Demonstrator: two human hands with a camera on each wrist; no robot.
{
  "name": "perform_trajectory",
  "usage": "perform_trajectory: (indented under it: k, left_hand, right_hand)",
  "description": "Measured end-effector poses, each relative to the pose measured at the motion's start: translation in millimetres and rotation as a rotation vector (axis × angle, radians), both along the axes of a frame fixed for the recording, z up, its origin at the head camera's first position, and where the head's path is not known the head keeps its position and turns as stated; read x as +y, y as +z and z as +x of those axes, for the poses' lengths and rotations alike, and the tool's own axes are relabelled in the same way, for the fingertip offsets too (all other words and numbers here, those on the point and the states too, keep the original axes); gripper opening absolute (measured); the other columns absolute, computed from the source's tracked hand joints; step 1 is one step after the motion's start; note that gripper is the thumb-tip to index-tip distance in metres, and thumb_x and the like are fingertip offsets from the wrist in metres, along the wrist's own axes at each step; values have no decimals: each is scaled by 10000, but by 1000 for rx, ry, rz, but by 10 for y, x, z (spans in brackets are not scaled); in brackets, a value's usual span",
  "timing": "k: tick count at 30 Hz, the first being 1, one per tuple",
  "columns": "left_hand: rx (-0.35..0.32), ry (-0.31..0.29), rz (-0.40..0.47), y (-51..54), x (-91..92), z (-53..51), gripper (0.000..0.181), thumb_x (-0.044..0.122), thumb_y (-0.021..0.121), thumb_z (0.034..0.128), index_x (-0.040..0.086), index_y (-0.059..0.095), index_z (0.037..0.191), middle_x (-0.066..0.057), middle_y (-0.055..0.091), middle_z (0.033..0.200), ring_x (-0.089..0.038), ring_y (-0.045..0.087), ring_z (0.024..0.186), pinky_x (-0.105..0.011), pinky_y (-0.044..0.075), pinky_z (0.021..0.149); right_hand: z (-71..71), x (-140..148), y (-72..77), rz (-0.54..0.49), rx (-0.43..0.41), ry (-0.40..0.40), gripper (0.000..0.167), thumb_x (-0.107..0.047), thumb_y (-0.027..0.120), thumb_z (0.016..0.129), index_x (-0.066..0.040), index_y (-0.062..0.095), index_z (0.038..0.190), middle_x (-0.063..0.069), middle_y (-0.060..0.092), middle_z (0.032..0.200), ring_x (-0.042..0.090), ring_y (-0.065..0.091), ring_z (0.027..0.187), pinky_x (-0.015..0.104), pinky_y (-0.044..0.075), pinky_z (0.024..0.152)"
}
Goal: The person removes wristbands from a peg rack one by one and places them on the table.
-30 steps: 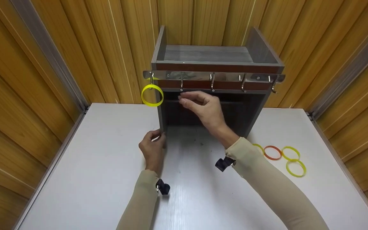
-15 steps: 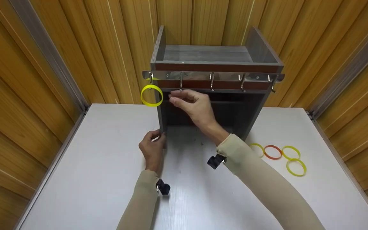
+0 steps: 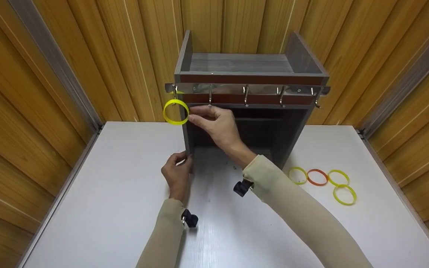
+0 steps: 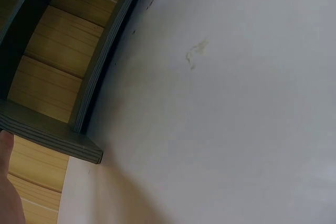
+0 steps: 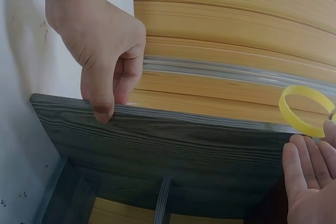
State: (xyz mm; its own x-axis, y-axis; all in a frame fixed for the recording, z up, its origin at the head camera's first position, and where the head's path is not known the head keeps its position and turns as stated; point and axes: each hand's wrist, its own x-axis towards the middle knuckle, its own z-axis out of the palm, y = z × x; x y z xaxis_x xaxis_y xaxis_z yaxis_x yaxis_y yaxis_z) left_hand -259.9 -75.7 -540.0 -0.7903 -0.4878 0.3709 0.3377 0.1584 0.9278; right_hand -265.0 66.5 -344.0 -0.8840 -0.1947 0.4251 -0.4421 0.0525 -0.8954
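Observation:
A grey wooden shelf unit (image 3: 242, 64) stands on the white table, with a metal hook rail (image 3: 227, 89) across its front. My left hand (image 3: 177, 173) pinches the edge of its left side panel low down; in the right wrist view the thumb lies on the inner face. A yellow ring (image 3: 176, 122) hangs from the leftmost hook (image 3: 175, 91). My right hand (image 3: 218, 126) is at that ring's right edge, thumb and index fingertips apart on either side of it. The right wrist view shows the ring's lower edge close by the fingers; contact is unclear.
To the right on the white table (image 3: 125, 223) lie several rings: a red one (image 3: 308, 177) and yellow ones, such as the nearest yellow ring (image 3: 345, 204). Wood-panelled walls (image 3: 125, 56) enclose the table at the back and sides.
My right hand has moved left, from beneath the second hook to the hanging yellow ring. The left hand has stayed on the side panel.

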Motion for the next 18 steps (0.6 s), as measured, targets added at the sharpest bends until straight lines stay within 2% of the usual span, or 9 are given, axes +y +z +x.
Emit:
perform_trajectory:
  k: [5,8,12,18]
  left_hand:
    - [-11,-5,-1,-5,2,15,156,-104,832,834,-6,781,943,-110,780,961,-259,767,899,-252,642,711]
    - [-5,-13,1,-11,4,20,159,-101,833,840,0,782,951,-104,778,966,-259,759,920,-252,641,740]
    - [11,-14,-12,-12,7,20,173,-107,832,845,9,784,964,-89,778,971,-247,741,953,-262,639,788]
    - [11,-13,-18,-4,15,16,178,-115,831,840,7,781,959,-89,777,967,-239,745,945,-265,641,790]
  right_hand:
    - [-26,-41,-16,-23,-26,1,256,-108,852,921,8,798,1143,72,800,1081,194,768,955,328,633,867]
    - [-32,-47,-18,-47,-42,8,243,-85,854,914,19,800,1127,83,801,1063,205,773,940,337,638,866]
    - [-30,-55,-11,-50,-34,2,234,-85,861,905,18,804,1108,82,803,1044,206,771,944,334,637,861]
    - [-37,-77,-23,-48,-21,-13,220,-86,865,902,19,804,1086,74,801,1029,195,765,935,322,636,844]
